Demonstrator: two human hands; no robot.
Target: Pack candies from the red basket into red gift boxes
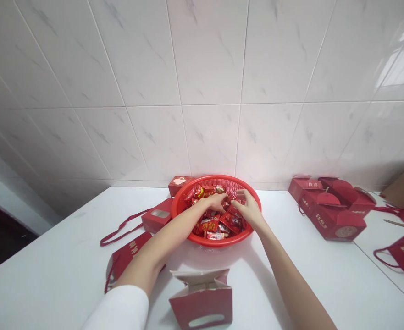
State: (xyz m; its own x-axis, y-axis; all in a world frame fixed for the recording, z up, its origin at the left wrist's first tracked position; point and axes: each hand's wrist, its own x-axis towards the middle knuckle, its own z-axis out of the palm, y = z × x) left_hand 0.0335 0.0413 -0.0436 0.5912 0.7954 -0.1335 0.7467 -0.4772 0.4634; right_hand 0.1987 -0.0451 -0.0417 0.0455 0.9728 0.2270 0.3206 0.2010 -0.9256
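While both hands reach into the basket [256, 200], candies [207, 225] lie beneath the fingers.

Left [216, 202] and right [248, 208] fingers spread, curled; fingertip contact unclear.

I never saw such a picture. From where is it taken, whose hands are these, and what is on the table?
No machine is here: these are a person's bare hands, seen by one camera worn on the head. The left hand and right hand reach into a red plastic basket of red-wrapped sweets; whether they grip any is unclear. The basket stands on a white table. Nearer the camera stands an open red cardboard box. More red boxes lie on both sides.
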